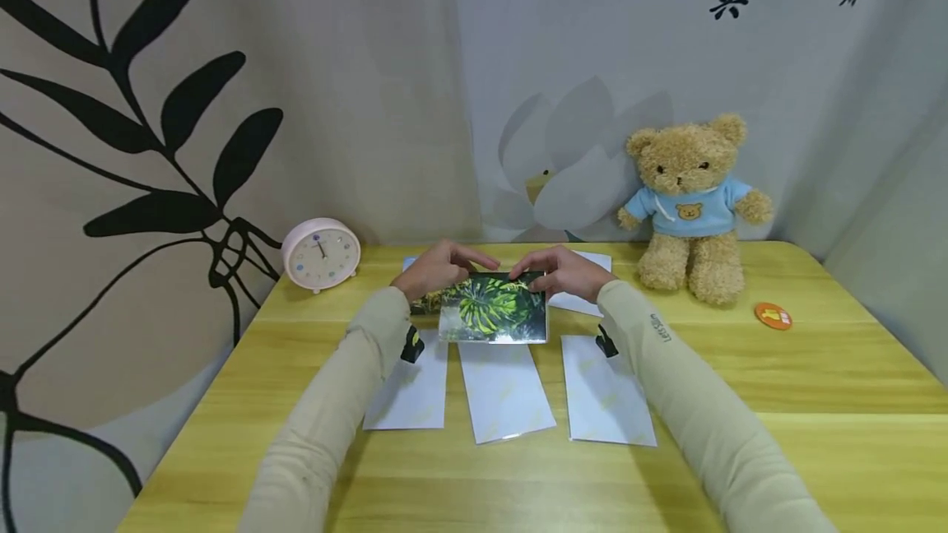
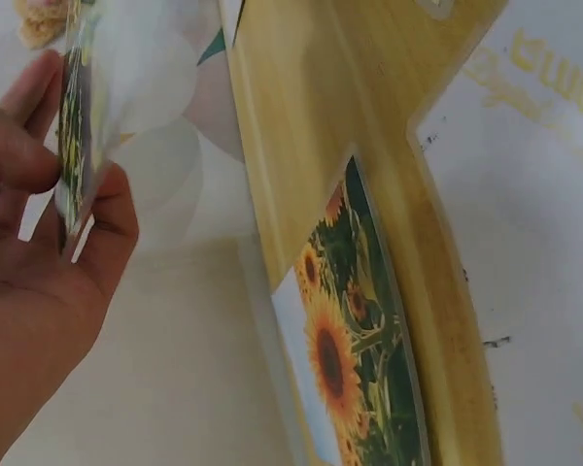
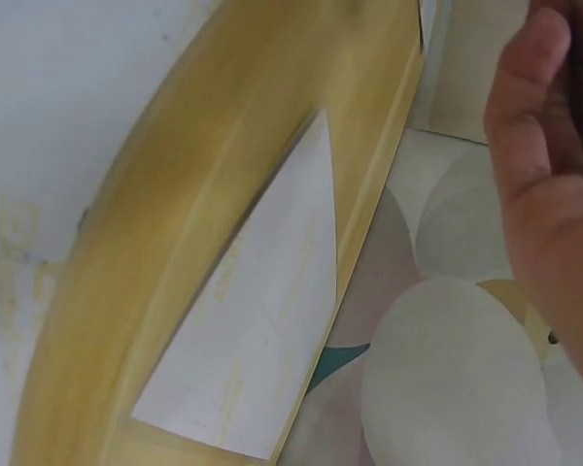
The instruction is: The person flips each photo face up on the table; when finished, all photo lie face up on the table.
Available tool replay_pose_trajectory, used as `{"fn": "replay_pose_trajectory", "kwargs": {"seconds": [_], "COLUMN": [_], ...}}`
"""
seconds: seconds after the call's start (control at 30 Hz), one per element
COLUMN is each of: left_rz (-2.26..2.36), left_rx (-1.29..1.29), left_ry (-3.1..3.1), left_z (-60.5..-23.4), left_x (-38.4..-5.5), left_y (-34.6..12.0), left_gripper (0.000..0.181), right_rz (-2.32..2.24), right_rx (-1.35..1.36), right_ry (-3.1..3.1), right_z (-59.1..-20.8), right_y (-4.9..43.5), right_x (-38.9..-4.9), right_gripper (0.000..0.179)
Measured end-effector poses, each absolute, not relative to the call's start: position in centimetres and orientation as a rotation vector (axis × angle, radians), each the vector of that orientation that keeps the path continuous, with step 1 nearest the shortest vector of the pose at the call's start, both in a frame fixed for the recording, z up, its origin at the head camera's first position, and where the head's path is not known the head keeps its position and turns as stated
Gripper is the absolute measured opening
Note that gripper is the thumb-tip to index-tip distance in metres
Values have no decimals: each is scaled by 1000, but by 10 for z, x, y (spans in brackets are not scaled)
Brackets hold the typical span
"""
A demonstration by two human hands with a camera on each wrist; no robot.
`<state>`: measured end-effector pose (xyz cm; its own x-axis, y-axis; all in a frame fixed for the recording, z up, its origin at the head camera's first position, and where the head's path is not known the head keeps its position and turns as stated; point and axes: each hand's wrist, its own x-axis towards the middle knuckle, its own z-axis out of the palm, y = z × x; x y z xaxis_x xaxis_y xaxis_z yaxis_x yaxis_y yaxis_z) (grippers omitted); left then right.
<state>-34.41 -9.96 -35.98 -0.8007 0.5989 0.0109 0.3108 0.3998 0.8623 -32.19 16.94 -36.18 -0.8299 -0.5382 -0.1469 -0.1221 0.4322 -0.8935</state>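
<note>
Pinching glossy rect. leaf card (image 1: 492,311)

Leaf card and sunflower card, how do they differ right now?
Pose: the leaf card is held up by hand, while the sunflower card lies flat on the table.
Picture: the leaf card shows a bright green leaf, the sunflower card orange-yellow flowers.
Both have their picture sides visible.

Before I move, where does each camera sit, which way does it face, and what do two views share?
Head: worn on the head, looks forward and down at the table, teddy bear and clock; left hand, right hand and sleeves show.
Left wrist: on that wrist, faces a sunflower card; left hand shows.
Right wrist: on that wrist, faces a white card; part of right hand shows.
Head and left wrist share the leaf card.
</note>
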Motion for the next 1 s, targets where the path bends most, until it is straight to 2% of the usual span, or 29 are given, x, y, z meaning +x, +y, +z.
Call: {"fn": "replay_pose_trajectory", "kwargs": {"seconds": [0.27,0.5,0.73,1.0], "left_rz": [1613,1796,1948,2102], "left_rx": [587,446,480,332], "left_ry": [2359,2277,2137,2083], "left_z": [-352,-370,-381,-389], "left_x": [-344,-344,-341,-340], "left_y": [-114,-120,-100,-78], "left_gripper": [41,40,43,52], "right_rz": [-1537,-1781,-2056,-2234], "right_rx": [-508,-361,-204,-1], "right_ry": [2307,2313,2300,2178], "right_z": [-358,-369,-377,-389], "right_y": [181,190,182,158], "right_x": [-323,-322,-319,-316], "right_gripper": [34,37,39,46]}}
